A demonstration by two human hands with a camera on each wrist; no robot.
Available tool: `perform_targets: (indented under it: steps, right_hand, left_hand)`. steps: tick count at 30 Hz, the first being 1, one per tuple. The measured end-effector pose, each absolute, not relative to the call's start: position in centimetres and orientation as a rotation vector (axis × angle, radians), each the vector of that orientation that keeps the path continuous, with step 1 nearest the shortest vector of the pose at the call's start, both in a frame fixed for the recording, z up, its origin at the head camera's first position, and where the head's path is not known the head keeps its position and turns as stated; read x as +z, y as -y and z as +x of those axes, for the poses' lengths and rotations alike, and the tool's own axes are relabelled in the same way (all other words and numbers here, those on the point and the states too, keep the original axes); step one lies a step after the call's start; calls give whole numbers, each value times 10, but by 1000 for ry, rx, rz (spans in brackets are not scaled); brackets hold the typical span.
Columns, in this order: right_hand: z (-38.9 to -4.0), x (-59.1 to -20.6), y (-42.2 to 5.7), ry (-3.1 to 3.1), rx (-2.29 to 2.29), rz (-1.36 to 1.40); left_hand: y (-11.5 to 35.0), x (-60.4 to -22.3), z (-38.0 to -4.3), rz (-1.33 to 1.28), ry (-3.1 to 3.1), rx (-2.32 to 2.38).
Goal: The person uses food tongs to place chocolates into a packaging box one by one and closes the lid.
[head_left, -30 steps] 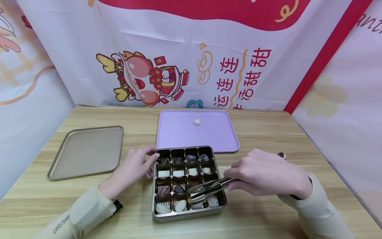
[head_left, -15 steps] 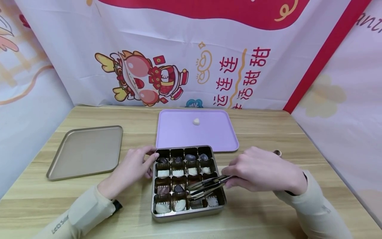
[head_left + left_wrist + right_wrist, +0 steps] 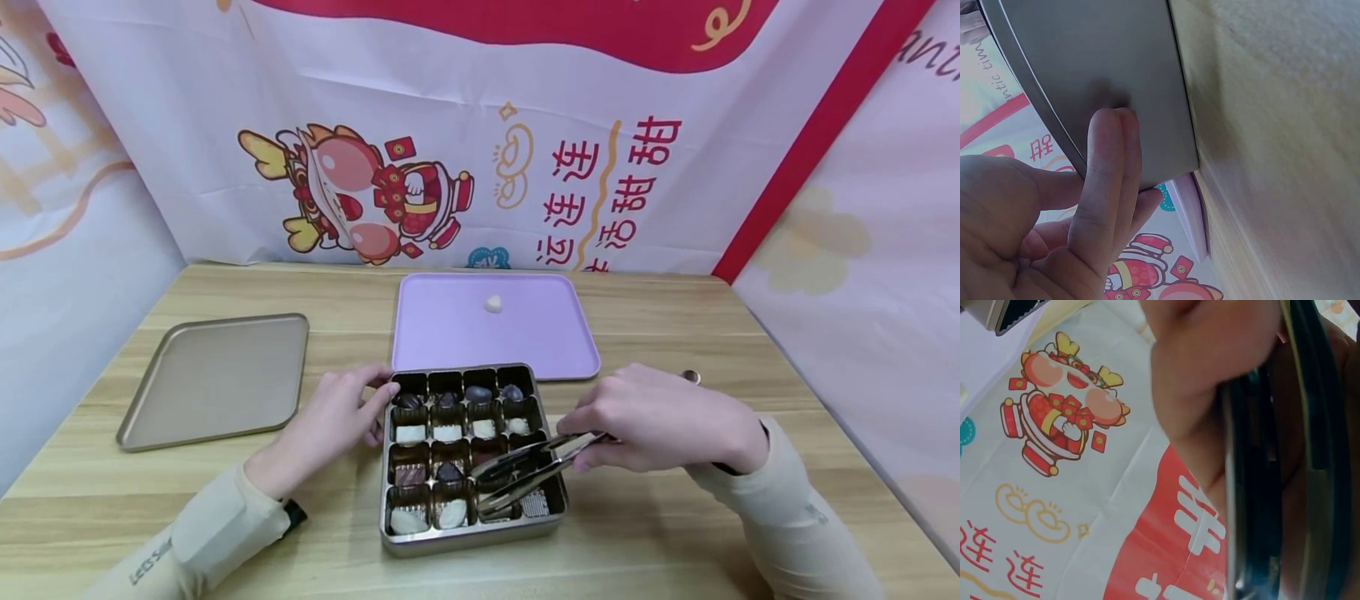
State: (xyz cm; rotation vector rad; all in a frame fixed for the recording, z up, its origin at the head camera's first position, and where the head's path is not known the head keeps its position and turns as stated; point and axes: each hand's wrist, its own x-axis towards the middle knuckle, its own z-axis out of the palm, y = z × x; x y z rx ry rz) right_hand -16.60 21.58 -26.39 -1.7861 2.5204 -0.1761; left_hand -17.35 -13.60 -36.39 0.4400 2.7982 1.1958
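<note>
A metal box of chocolates, divided into several compartments, stands at the front of the table. My left hand holds its far left corner, thumb at the rim. In the left wrist view, straight fingers lie against the box's side wall. My right hand grips metal tongs. Their arms are spread, and both tips reach over the nearer right compartments, partly hiding them. Dark chocolates fill the far row, white ones the row before it. A white shell-shaped chocolate sits in the near row.
Behind the box lies a purple tray bearing one small white piece. A bronze-coloured tray is at the left. Printed cloth walls enclose the wooden table at the back and sides.
The tongs' arms have spread wider, and the right hand has shifted slightly left and away from the near edge. My left hand and the box stay in place.
</note>
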Motion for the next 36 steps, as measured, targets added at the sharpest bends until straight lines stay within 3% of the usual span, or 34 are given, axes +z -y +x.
perform_targets:
  steps: [6,12,25,36]
  right_hand:
    - [-176,-261,-224,-2597,-212,-1739]
    - [-210,-269,-232,-2757,-349,-1582]
    - [-305,-317,-211,-3071,-109,-804]
    - [-319,-338,-179,-2913,-96,-702]
  left_hand:
    - [136,-363,-174,452,-2808,1194]
    - [138,-363,-173,469,-2827,1171]
    - [137,-362,-174,452,-2813,1187]
    - [136,-365,-174,479,-2829,1160]
